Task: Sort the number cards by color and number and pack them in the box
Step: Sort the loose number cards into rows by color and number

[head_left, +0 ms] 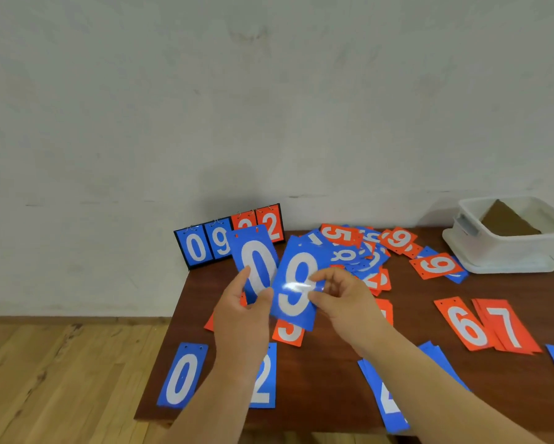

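My left hand (242, 310) holds a blue 0 card (253, 251) upright above the brown table (333, 379). My right hand (343, 299) pinches a blue 9 card (296, 277) beside it, the two cards overlapping slightly. A mixed heap of blue and orange cards (362, 251) lies behind my hands. Sorted on the table lie a blue 0 (182, 376), a blue 2 (263, 382), a blue 4 stack (384, 395), an orange 6 (464, 325) and orange 7 stack (506, 325). The white box (506, 248) stands at the back right.
A small flip scoreboard (211, 241) showing 0 9 and 2 2 stands at the table's back left corner against the wall. Orange 9 cards (436, 265) lie near the box. A brown cardboard piece (506, 222) leans inside the box. Wooden floor lies left of the table.
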Available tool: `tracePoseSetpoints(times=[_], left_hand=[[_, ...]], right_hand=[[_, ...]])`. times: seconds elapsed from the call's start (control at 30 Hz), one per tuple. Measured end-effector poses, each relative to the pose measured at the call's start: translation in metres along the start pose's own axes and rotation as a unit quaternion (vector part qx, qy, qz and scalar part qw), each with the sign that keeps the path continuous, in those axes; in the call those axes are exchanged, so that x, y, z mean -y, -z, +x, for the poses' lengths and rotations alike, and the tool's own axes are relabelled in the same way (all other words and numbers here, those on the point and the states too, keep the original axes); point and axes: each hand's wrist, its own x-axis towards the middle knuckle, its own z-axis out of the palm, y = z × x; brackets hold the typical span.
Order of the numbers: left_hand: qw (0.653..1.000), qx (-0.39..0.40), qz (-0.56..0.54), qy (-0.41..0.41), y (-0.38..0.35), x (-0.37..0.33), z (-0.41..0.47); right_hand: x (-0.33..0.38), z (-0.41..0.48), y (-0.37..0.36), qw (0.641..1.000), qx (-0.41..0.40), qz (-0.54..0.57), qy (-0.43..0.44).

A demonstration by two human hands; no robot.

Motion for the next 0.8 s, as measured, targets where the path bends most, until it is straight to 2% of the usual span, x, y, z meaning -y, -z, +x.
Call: tracePoseSetpoints(times=[0.1, 0.27, 0.43, 0.57, 0.67, 0.8], left_hand=[[0.997, -0.063, 0.041, 0.005, 0.026, 0.021, 0.019], [0.986, -0.086, 0.102, 0.101, 0.091, 0.103, 0.053], [0.965, -0.061, 0.17, 0.19, 0.13, 0.186, 0.059], [0.951, -0.016, 0.216, 0.222, 0.139, 0.231, 0.068], [0.936, 0.023, 0.271, 0.221, 0.137, 0.25, 0.078], [0.896, 0.077, 0.387, 0.206, 0.136, 0.267, 0.084]], right_hand=[[-0.011, 0.006, -0.004, 0.996, -0.06, -0.06, 0.011], [-0.034, 0.007, -0.027, 0.993, 0.006, -0.12, 0.014], [-0.058, 0.01, -0.062, 0.984, 0.077, -0.159, -0.021], [-0.08, 0.016, -0.09, 0.977, 0.084, -0.184, -0.062], [-0.096, 0.021, -0.11, 0.973, 0.086, -0.192, -0.094], [-0.109, 0.027, -0.129, 0.97, 0.084, -0.197, -0.118]])
